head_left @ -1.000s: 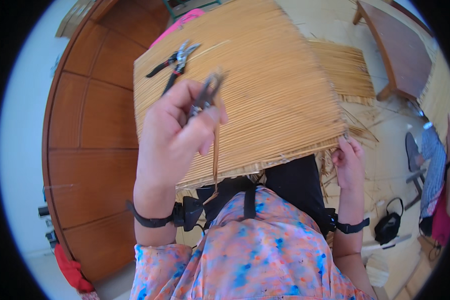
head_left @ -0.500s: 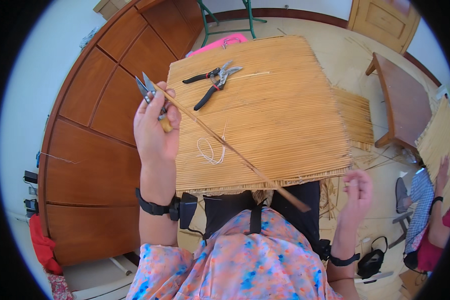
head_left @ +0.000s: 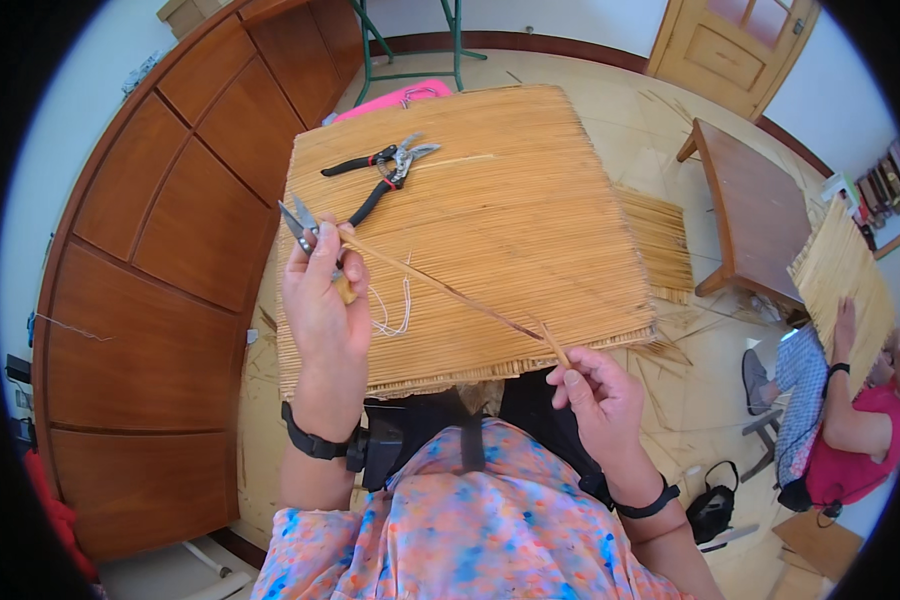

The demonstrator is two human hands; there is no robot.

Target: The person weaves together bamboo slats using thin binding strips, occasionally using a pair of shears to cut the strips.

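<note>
The person's two hands are apart, with a thin brown strip of dried stalk (head_left: 450, 288) stretched slantwise between them. The left hand (head_left: 322, 290) is closed around small pointed metal scissors with a yellowish handle (head_left: 298, 228) and grips the strip's upper end; the scissor blades stand parted, pointing up and away past the mat's left edge. The right hand (head_left: 602, 402) pinches the lower end between thumb and fingers, where a short paler piece stands at an angle; whether it is a bend of the same strip cannot be told.

The strip hangs above a broad golden mat of close-set straight stalks (head_left: 515, 225), the left hand by its left edge, the right at its near edge. The mat's near edge lies over the person's dark trousers (head_left: 530, 400).

Silver pruning shears with black, red-banded handles (head_left: 398, 172) lie open on the far left part of the mat, beside a thin pale stalk (head_left: 460, 160). A loose loop of white cord (head_left: 395, 328) lies just right of the left hand. The mat's right half gives a wide stretch for moving. Beyond that edge lie a smaller straw mat (head_left: 655, 240) and, farther off, a low brown wooden table (head_left: 760, 210); a tall reddish-brown wooden cabinet (head_left: 155, 300) bounds the left side.
</note>
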